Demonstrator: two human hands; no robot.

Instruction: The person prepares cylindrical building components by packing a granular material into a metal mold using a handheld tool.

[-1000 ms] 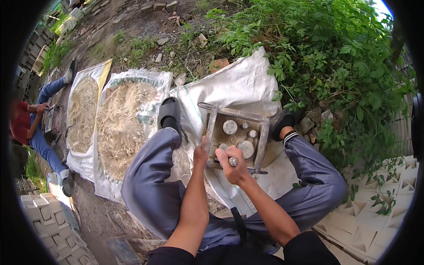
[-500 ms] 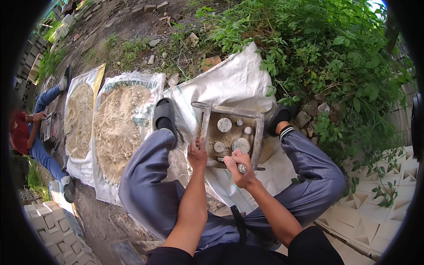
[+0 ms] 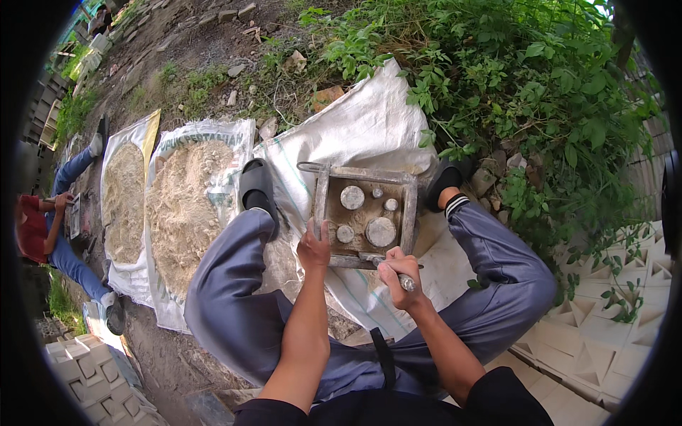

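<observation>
Between my feet lies a square wooden mold frame with grey-brown sand packed inside. Several round, pale, dusty discs and knobs stand in that sand, the biggest at the near right. My right hand is closed around the handle of a small trowel, whose blade reaches over the near edge of the frame. The handle's rounded end sticks out of my fist. Beside the frame's near left corner, my left hand is upright with its fingers apart, against or very close to the wood.
A white woven sack lies under the frame. To the left, heaps of pale sand rest on more sacks. A person in red sits far left. Green plants crowd the right, above patterned pale blocks.
My right hand has turned and shifted slightly right, so the trowel's blade now shows along the frame's near edge. My left hand stays at the frame's corner. The whole view has shifted slightly.
</observation>
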